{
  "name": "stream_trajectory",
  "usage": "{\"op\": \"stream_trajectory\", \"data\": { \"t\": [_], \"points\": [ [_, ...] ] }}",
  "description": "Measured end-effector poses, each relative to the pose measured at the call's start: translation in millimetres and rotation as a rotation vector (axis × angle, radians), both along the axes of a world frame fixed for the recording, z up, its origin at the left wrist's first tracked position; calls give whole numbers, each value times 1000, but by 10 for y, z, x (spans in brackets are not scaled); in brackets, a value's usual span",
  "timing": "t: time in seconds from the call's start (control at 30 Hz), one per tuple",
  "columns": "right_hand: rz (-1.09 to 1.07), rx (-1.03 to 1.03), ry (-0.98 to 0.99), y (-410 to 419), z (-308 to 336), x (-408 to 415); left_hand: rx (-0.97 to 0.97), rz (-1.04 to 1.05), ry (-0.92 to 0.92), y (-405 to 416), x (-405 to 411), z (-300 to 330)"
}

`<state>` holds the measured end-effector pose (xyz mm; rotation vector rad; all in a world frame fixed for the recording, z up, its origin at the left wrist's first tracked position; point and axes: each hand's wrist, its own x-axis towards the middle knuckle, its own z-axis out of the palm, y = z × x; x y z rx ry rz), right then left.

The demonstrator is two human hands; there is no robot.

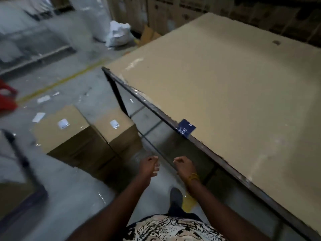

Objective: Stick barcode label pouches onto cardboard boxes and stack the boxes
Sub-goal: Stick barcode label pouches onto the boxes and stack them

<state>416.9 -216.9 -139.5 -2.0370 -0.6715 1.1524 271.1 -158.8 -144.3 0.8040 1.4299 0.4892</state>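
Two cardboard boxes stand side by side on the floor to my left. The left box (59,134) and the right box (116,131) each carry a small white label pouch on top, the left pouch (63,123) and the right pouch (114,123). My left hand (150,166) and my right hand (184,166) are held out in front of me, near the right box and beside the table edge. Both have curled fingers and hold nothing.
A big table (225,94) topped with cardboard fills the right side, with a blue card (186,129) stuck at its near edge. White sacks (118,34) and stacked cartons stand at the back. A red item (7,98) and scattered paper scraps lie on the floor.
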Motion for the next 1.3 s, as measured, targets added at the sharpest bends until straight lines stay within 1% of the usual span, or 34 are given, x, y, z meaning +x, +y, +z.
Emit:
{"op": "stream_trajectory", "data": {
  "t": [0.07,0.2,0.3,0.4,0.5,0.7,0.83,0.93,1.07,1.17,1.3],
  "points": [
    [119,23,-2,381,20,-120,4,100,-20,218,-156,-20],
    [321,62,-25,1089,54,-353,13,261,27,643,-392,31],
    [443,85,10,1558,111,-534,35,368,48,930,-522,166],
    [533,98,-10,1941,128,-772,69,478,65,1142,-711,176],
    [612,103,4,2250,131,-1108,62,564,101,1333,-1007,112],
    [694,92,17,2756,32,-1740,82,650,135,1725,-1631,178],
    [700,94,-14,3171,-133,-2342,149,633,244,2121,-2280,52],
    [697,101,-80,3515,-243,-2841,178,544,417,2482,-2838,-78],
    [764,124,-182,3990,-377,-3447,205,419,645,2886,-3474,-203],
    [752,114,-257,4291,-459,-3778,148,330,781,3123,-3824,-310],
    [703,44,-347,4571,-589,-4058,109,229,927,3304,-4183,-511]
  ]
}}
